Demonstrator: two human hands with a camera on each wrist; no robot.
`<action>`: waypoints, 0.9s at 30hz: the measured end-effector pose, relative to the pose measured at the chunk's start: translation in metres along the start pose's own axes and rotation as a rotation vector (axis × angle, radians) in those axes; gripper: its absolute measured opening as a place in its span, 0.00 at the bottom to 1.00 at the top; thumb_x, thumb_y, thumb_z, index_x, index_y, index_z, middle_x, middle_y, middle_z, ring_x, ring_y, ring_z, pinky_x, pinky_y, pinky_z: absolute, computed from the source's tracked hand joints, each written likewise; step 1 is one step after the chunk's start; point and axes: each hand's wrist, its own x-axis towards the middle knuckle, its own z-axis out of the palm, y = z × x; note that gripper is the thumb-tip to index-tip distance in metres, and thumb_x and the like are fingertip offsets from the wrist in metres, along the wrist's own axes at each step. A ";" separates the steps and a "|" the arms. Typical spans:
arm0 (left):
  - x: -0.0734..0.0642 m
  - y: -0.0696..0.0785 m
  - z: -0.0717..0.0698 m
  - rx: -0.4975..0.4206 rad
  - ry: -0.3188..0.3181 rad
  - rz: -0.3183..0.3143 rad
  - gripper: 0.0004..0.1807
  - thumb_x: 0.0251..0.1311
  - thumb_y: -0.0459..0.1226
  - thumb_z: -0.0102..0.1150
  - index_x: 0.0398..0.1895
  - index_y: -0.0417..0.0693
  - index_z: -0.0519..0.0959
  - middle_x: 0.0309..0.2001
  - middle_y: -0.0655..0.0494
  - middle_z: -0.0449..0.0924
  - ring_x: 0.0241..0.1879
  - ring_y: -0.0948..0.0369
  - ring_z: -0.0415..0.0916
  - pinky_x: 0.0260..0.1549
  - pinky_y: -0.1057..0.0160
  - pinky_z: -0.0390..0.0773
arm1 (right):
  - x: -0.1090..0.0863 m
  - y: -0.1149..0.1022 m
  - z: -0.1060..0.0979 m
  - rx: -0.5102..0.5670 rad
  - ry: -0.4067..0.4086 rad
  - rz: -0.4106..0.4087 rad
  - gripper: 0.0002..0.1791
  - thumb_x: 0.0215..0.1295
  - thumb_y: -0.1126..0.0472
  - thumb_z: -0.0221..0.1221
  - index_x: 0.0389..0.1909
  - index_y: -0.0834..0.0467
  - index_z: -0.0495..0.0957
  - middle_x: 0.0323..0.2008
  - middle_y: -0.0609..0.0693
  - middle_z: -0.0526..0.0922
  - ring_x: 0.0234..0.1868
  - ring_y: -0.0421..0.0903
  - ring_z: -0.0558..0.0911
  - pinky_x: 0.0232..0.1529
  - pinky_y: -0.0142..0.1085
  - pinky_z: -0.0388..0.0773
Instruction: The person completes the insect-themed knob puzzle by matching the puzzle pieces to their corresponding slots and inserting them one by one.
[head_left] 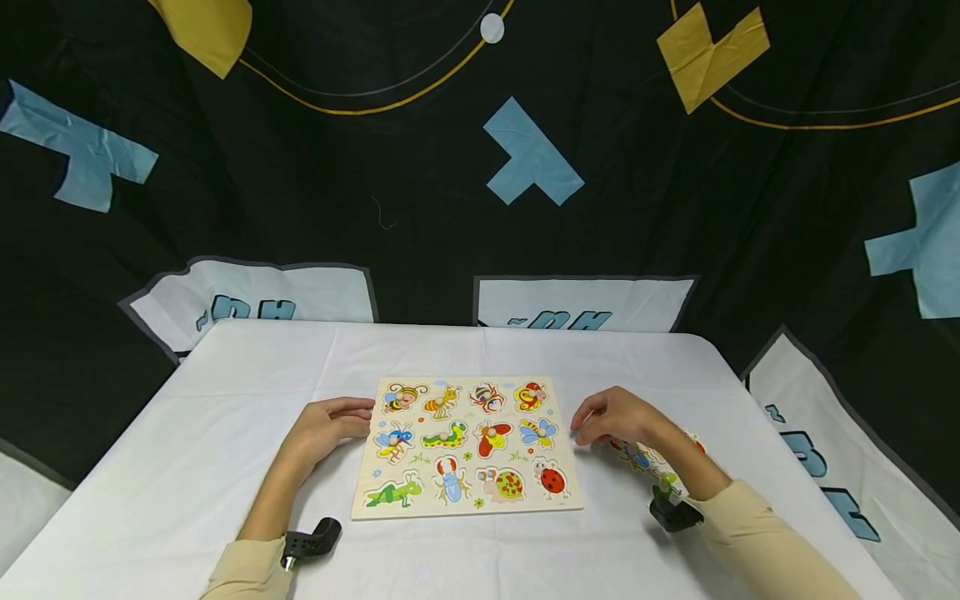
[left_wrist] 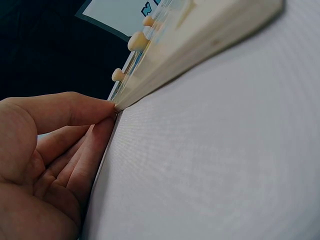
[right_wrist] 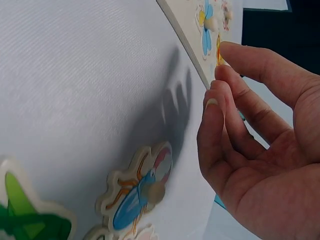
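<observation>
White tablecloth (head_left: 172, 467) bears the puzzle board (head_left: 467, 456), long axis left-right, between loose, unclenched hands (head_left: 324, 429) (head_left: 621, 415).

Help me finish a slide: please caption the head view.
Left hand and right hand flank a wooden bug puzzle on a white table; loose pieces lie to the puzzle's right.

puzzle board (head_left: 467, 407): cream | ladybird (head_left: 552, 481): red, black-spotted | grasshopper (head_left: 393, 494): green | tablecloth (head_left: 480, 558): white | sleeves (head_left: 772, 542): beige | backdrop (head_left: 420, 183): black

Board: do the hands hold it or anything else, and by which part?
The left hand has its fingertips at the left edge of the board; whether they grip it cannot be told. The right hand holds nothing.
</observation>
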 end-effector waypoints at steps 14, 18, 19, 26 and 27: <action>0.002 0.000 -0.001 0.014 0.001 0.020 0.26 0.56 0.37 0.69 0.61 0.45 0.81 0.48 0.52 0.88 0.45 0.65 0.80 0.52 0.63 0.71 | -0.016 0.015 -0.014 -0.007 -0.011 0.003 0.13 0.51 0.60 0.73 0.38 0.60 0.86 0.25 0.47 0.84 0.29 0.46 0.79 0.35 0.40 0.78; 0.002 -0.001 0.000 0.012 0.000 0.014 0.26 0.56 0.37 0.69 0.61 0.45 0.81 0.48 0.51 0.88 0.46 0.65 0.80 0.53 0.62 0.70 | -0.020 0.022 -0.019 -0.004 -0.021 0.012 0.14 0.52 0.60 0.73 0.39 0.60 0.86 0.24 0.47 0.83 0.29 0.46 0.78 0.35 0.40 0.77; 0.002 -0.001 0.000 0.013 0.001 0.013 0.26 0.56 0.37 0.69 0.61 0.45 0.81 0.48 0.51 0.88 0.47 0.64 0.80 0.53 0.62 0.70 | -0.021 0.024 -0.020 -0.005 -0.023 0.014 0.14 0.52 0.60 0.73 0.39 0.60 0.86 0.24 0.47 0.83 0.29 0.46 0.78 0.35 0.40 0.77; 0.001 0.000 -0.001 0.015 0.000 0.016 0.26 0.57 0.36 0.68 0.61 0.45 0.81 0.49 0.50 0.88 0.47 0.64 0.81 0.54 0.61 0.70 | -0.032 0.033 -0.029 0.032 -0.066 -0.016 0.14 0.55 0.61 0.72 0.40 0.63 0.85 0.28 0.49 0.85 0.31 0.45 0.79 0.36 0.39 0.77; 0.001 0.000 -0.001 0.015 0.000 0.016 0.26 0.57 0.36 0.68 0.61 0.45 0.81 0.49 0.51 0.88 0.47 0.64 0.81 0.54 0.61 0.70 | -0.034 0.035 -0.030 0.037 -0.072 -0.019 0.14 0.55 0.61 0.71 0.41 0.63 0.85 0.29 0.49 0.86 0.32 0.45 0.79 0.36 0.39 0.77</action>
